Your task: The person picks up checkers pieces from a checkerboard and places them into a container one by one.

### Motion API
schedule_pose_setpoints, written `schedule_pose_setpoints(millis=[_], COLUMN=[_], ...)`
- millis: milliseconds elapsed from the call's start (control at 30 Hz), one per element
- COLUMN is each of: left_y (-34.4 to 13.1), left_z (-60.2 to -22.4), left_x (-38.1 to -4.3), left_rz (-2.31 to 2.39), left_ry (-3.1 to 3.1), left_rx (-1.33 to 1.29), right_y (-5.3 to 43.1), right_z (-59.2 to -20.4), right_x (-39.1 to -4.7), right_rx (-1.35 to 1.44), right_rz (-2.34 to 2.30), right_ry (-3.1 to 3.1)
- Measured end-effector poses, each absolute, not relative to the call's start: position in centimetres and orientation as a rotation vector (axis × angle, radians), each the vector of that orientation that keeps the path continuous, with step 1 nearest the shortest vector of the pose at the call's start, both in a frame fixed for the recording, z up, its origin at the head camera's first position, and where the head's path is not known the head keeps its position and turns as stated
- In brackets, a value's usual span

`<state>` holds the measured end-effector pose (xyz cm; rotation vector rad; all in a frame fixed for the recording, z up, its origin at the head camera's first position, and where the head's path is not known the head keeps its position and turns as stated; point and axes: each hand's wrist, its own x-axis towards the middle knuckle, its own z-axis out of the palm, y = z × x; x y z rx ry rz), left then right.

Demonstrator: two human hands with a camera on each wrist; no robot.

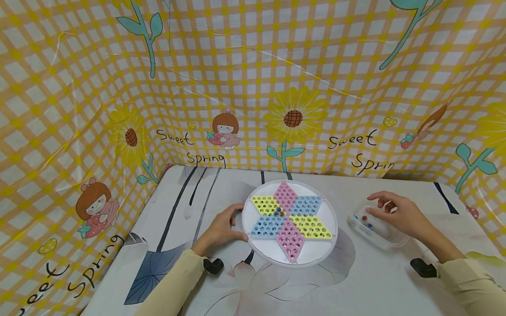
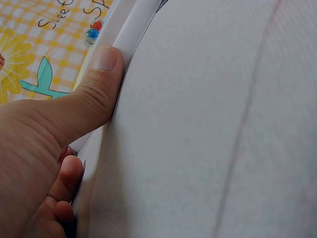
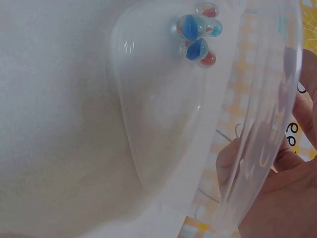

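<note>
A round white Chinese checkers board [image 1: 316, 254] with a pink, yellow and blue star lies at the middle of the table. My left hand [image 1: 221, 228] grips its left edge, the thumb [image 2: 101, 74] against the rim in the left wrist view. A few glass marbles [image 1: 279, 213] sit near the star's centre. To the right stands a clear plastic container [image 1: 389, 242] with several blue and red marbles [image 3: 195, 37] gathered at one end. Over the container is my right hand [image 1: 399, 215], its fingers loosely bent, thumb and forefinger apart, with nothing visible between them.
The table [image 1: 221, 289] has a white cover printed with flowers and dark stems. A yellow checked curtain [image 1: 245, 79] closes off the back and sides. Black straps [image 1: 424, 267] sit around both wrists, by the sleeves.
</note>
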<state>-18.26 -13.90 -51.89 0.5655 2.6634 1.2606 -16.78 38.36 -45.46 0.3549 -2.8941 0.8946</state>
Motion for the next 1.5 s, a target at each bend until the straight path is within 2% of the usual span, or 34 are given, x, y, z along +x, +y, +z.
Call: schedule_pose_setpoints(millis=[733,1167,1500], left_y=[-13.9,-13.9,-14.0], left_z=[-51.9,-52.0,-52.1], left_x=[-18.4,-18.4,-18.4], left_rz=[1.242,1.233,1.243], left_ry=[2.667,2.664,2.655], left_rx=[0.568,0.559,0.541], right_y=[36.4,32.1,28.4], right_z=[-44.4,-43.4,-43.1], right_x=[-17.7,-19.3,-20.6], right_rx=[0.403,0.598,0.641], right_rz=[0.861,0.904,0.956], right_ry=[-2.824,-2.753,-2.797])
